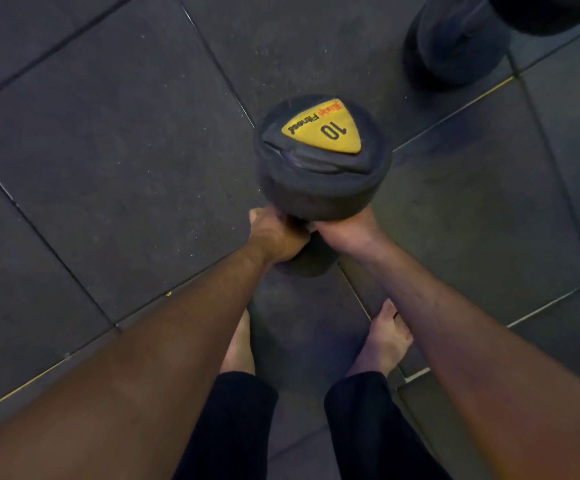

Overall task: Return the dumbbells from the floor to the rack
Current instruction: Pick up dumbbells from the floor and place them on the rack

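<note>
Both hands, left hand (276,237) and right hand (345,232), wrap fingers tight around the black rubber dumbbell with the yellow "10" label (319,157); another big dark round weight (455,36) sits at 1 o'clock on the grey tiled floor (108,133).

We see one dumbbell (319,157) standing on end, its upper head facing us and its lower head mostly hidden beneath. It is black and rounded, with a scuffed rubber look. The top face carries a yellow, rounded-triangle plate marked "10" and a line of brand lettering, partly red and partly black, all reading upside down from our side. The handle between the heads is covered from view. The picture is a little blurred, so we cannot tell whether the lower head touches the dark tiled floor (108,133) or hangs just above it.
</note>
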The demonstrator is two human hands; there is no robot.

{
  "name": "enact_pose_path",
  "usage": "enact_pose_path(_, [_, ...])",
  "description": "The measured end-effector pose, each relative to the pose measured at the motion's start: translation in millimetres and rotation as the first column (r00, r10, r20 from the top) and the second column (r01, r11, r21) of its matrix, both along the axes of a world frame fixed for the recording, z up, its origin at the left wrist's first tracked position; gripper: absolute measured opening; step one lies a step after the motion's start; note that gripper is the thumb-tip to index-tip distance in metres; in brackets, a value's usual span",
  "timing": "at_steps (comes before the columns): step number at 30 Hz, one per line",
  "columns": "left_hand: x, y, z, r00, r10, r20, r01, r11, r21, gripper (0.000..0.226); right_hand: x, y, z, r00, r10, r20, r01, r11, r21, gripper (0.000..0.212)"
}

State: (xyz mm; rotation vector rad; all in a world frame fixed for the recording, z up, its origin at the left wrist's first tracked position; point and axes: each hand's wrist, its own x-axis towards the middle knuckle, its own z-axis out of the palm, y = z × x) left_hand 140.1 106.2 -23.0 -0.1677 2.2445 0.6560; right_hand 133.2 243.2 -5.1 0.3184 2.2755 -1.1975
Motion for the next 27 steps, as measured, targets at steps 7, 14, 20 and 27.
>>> enact_pose_path(7, [-11, 9, -6, 0.996, 0.086, -0.014, -0.086, 0.996, 0.011, 0.037, -39, 13, -4, 0.938, -0.284, 0.199, 0.310, 0.943, -0.118, 0.042])
enact_pose_path(14, [-32, 18, 8, 0.971, 0.141, 0.191, -0.167, 0.978, 0.122, 0.056, -52, 5, -11, 0.878, -0.398, 0.266, 0.447, 0.881, -0.156, 0.018])
enact_pose_path(20, [-36, 30, 35, 0.905, 0.332, 0.265, -0.377, 0.915, 0.141, 0.042, -48, -7, 8, 0.823, -0.439, 0.360, 0.544, 0.792, -0.279, 0.010])
enact_pose_path(27, [24, 33, 110, 0.899, 0.304, 0.314, -0.360, 0.923, 0.137, 0.040, 17, -6, 73, 0.762, -0.447, 0.469, 0.601, 0.757, -0.256, 0.014])
